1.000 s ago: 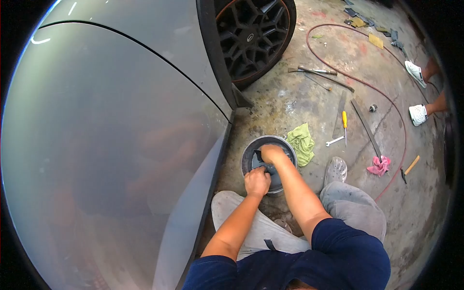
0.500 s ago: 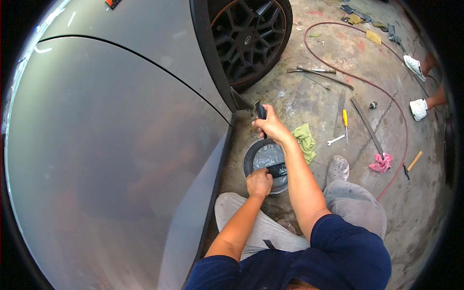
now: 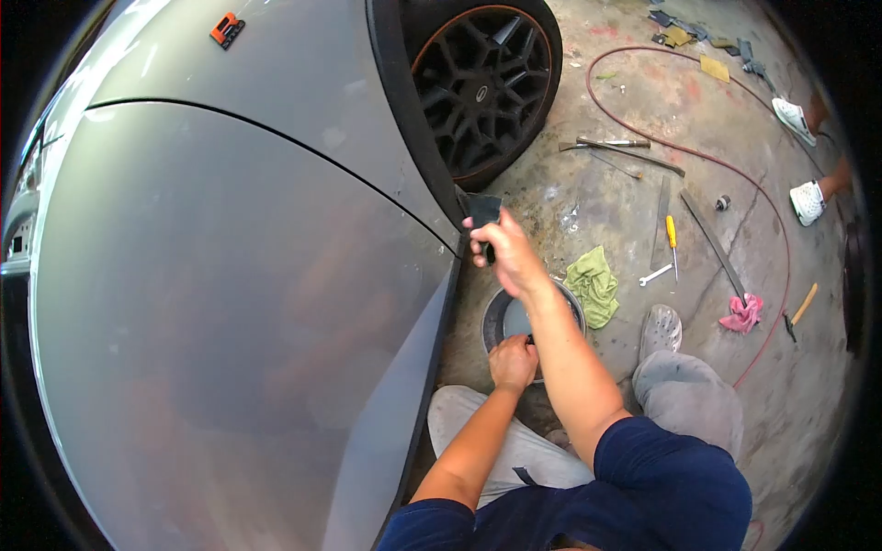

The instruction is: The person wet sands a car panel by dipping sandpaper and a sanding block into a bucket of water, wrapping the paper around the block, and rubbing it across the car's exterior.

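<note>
Yellow-handled screwdriver (image 3: 672,234), pink rag (image 3: 741,314), red hose (image 3: 787,262)

Single wide head-worn view, from above, facing forward and down, near left hand (image 3: 513,363) and right hand (image 3: 505,250).

Stained concrete, soft light

Floor (image 3: 625,211): grey concrete, worn, cracked on right side. Blotched reddish toward top, stained brownish-dark mid-view near the wheel, flecked pale in spots. Red hose (image 3: 788,257) loops over right half, lying flat. Light: soft, even down here; whiter, glarier at upper left.
</note>
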`<state>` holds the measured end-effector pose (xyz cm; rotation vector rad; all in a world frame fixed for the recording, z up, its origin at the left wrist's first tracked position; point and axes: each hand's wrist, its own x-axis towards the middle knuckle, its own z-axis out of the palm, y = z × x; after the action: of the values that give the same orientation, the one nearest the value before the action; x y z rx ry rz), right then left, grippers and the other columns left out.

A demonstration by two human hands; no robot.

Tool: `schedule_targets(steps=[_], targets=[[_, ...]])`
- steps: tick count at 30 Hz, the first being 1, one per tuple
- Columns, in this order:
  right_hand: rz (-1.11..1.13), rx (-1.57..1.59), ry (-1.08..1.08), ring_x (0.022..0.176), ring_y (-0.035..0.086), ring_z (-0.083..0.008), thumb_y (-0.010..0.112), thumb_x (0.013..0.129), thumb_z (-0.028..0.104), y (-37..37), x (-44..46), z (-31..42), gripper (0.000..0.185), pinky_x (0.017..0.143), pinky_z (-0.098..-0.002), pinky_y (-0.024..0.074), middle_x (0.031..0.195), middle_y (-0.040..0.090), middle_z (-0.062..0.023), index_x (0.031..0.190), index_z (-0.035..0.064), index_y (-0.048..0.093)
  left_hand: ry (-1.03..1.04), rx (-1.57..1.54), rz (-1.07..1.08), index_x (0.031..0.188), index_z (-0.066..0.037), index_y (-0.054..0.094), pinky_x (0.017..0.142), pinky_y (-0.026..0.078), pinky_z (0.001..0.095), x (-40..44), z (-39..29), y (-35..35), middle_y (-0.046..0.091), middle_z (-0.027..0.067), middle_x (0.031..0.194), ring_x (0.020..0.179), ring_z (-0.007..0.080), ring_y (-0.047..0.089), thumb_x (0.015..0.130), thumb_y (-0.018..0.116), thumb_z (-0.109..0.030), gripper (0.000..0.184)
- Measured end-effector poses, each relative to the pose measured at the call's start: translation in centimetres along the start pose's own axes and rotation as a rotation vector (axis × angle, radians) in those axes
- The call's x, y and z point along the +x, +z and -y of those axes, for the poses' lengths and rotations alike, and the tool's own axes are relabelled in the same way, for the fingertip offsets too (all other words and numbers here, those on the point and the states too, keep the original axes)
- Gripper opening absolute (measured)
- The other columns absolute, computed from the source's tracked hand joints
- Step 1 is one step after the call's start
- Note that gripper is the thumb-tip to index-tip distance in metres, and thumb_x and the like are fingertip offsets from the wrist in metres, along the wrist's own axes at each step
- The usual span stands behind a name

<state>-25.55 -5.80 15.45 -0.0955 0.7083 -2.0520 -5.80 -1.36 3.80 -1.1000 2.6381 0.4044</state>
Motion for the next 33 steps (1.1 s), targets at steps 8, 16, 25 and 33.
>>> schedule_targets(steps=[8, 16, 25, 33], targets=[[-0.08, -0.826, -0.606, 0.097, 0.063, -0.032, 0.063, 0.097, 0.016, 8.9, -2.0, -4.3, 0.049, 0.088, -0.0387, 0.0516, 0.114, 0.057, -0.0174, 0.143, 0.0056, 0.054, 0.095, -0.172, -0.151, 0.117, -0.001, 0.066, 0.094, 0.05, 0.0497, 0.1, 2.2, 4.7, 0.069, 0.0231, 0.112, 0.108, 0.0385, 0.064, 0.093, 0.06, -0.019, 0.031], [-0.112, -1.093, -0.66, 0.111, 0.056, -0.0478, 0.059, 0.089, 0.002, 11.2, -3.6, -6.0, 0.075, 0.096, -0.0485, 0.0501, 0.125, 0.045, -0.0315, 0.158, 0.0063, 0.032, 0.006, -0.028, -0.078, 0.097, -0.004, 0.072, 0.088, 0.053, 0.0506, 0.0, -0.7, -0.1, 0.074, 0.018, 0.101, 0.095, 0.0379, 0.07, 0.086, 0.061, -0.019, 0.022], [-0.077, -1.075, -0.594, 0.119, 0.051, -0.0506, 0.057, 0.086, -0.002, 11.2, -3.5, -6.4, 0.078, 0.102, -0.0492, 0.046, 0.127, 0.042, -0.0335, 0.159, 0.0031, 0.028, 0.012, -0.035, -0.079, 0.099, -0.005, 0.073, 0.089, 0.053, 0.0501, 0.2, -0.4, -0.1, 0.074, 0.0162, 0.102, 0.099, 0.0357, 0.07, 0.088, 0.06, -0.022, 0.023], [-0.053, -1.069, -0.551, 0.113, 0.054, -0.0449, 0.058, 0.087, -0.001, 11.3, -3.5, -5.7, 0.078, 0.099, -0.0479, 0.0491, 0.124, 0.045, -0.0292, 0.159, 0.0002, 0.028, -0.07, -0.03, 0.029, 0.104, -0.005, 0.074, 0.092, 0.052, 0.0499, 0.2, -1.6, -1.7, 0.074, 0.0179, 0.106, 0.099, 0.0383, 0.069, 0.087, 0.06, -0.021, 0.027]])
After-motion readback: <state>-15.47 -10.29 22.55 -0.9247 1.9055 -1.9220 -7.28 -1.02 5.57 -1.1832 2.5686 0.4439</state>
